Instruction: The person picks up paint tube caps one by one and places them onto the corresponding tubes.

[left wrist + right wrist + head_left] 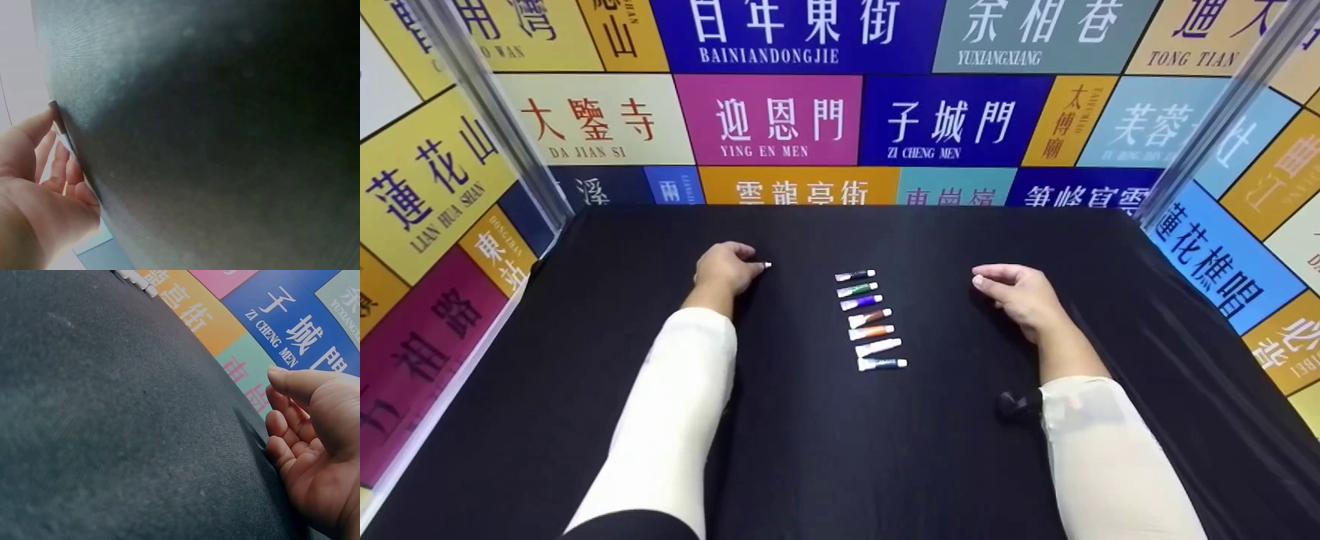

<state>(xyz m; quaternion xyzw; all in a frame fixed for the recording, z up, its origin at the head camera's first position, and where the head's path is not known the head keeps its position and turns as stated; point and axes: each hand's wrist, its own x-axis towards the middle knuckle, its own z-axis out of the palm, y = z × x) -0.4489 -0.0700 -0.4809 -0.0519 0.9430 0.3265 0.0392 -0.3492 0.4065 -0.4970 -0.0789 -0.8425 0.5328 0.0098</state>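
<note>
Several small paint tubes (872, 332) lie in a column on the black cloth in the head view, white caps toward the right. Their bands differ: black, green, purple, brown, orange, white and dark. To the left of the column, my left hand (725, 268) pinches another small tube (767, 265); only its white cap end shows past the fingers there. From the left wrist, a dark part of that tube (59, 119) shows at the thumb tip. My right hand (1020, 296) is over the cloth right of the column, holding nothing, its fingers loosely bent.
Black cloth (810, 450) covers the table. Behind it and at both sides stand coloured panels (769, 120) with large lettering, with clear upright strips (1222, 97) at the corners. A small black object (1016, 406) is by the right sleeve.
</note>
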